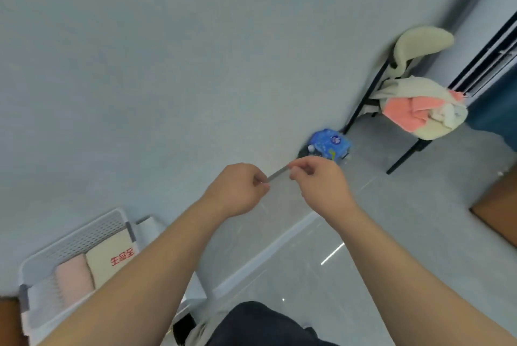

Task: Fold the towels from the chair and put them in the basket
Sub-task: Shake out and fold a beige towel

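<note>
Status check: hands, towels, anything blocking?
Left hand and right hand pinch thin grey strip. Unfolded towels on chair. Folded towels in basket. Blue pack on floor beside chair.

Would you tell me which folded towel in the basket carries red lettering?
The cream towel, rightmost in the basket; the pink towel and white towel are plain.

Crumpled coral and cream towels (402, 115) heaped on chair (419, 41) seat, folded pink and cream towels (74, 278) in white basket (84, 231)
</note>
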`<state>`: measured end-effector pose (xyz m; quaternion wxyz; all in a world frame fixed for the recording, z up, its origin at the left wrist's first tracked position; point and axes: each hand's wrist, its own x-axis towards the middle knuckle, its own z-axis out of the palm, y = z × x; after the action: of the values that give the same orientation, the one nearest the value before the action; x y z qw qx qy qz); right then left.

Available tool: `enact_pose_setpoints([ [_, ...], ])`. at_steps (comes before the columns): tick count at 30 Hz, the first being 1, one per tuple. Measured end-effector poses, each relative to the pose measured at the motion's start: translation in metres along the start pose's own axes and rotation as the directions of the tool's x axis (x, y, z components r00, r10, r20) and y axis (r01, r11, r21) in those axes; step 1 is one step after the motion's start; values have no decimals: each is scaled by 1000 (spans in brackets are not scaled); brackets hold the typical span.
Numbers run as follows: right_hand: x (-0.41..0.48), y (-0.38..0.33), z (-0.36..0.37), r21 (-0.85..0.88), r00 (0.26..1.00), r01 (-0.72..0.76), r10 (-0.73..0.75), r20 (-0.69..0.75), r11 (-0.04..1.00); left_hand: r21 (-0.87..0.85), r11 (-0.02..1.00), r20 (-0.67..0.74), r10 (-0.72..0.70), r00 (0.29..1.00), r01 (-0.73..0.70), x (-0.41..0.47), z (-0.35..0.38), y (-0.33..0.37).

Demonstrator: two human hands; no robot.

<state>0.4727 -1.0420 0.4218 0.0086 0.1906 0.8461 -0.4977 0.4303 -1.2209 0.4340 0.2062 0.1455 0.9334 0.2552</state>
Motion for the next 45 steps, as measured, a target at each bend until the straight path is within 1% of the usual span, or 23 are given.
enact_pose_setpoints([
  [4, 9, 22, -108, -50, 998, -7, 5, -57, 999, -20, 995, -38, 99, 994, -100, 31, 23, 107],
  [8, 31, 45, -187, -51, 994, -6, 1, -105, 999, -28, 983, -37, 182, 983, -183, 67, 47, 189],
  [12, 74, 75, -252, -23, 987, -25, 21, -160, 999, -8, 979, 11, 202, 979, -202, 121, 82, 247],
  [18, 166, 121, -357, -81, 973, -57, 38, -226, 995, -38, 969, 26, 245, 969, -244, 240, 130, 325],
  [20, 201, 138, -400, -94, 966, -100, 74, -248, 991, -27, 967, 58, 255, 965, -253, 287, 148, 359],
  [22, 221, 152, -426, -106, 962, -139, 108, -252, 985, -27, 964, 114, 266, 957, -265, 314, 161, 384],
  [25, 264, 177, -480, -85, 948, -195, 165, -272, 977, -25, 953, 191, 300, 935, -301, 370, 182, 444],
  [28, 303, 201, -525, -47, 931, -245, 221, -290, 968, -11, 943, 212, 327, 921, -332, 420, 196, 500],
  [32, 365, 243, -582, -3, 930, -244, 233, -285, 970, 0, 938, 198, 341, 919, -347, 490, 220, 561],
  [35, 416, 273, -628, 17, 939, -215, 212, -272, 976, 11, 950, 203, 305, 931, -313, 534, 240, 604],
  [40, 494, 304, -708, -25, 967, -198, 191, -165, 980, -13, 972, 178, 233, 956, -235, 596, 257, 683],
  [43, 547, 310, -751, -78, 983, -160, 152, -103, 984, -31, 976, 131, 217, 967, -215, 636, 256, 727],
  [45, 584, 312, -772, -81, 989, -135, 129, -76, 988, -15, 985, 112, 173, 979, -172, 660, 255, 748],
])
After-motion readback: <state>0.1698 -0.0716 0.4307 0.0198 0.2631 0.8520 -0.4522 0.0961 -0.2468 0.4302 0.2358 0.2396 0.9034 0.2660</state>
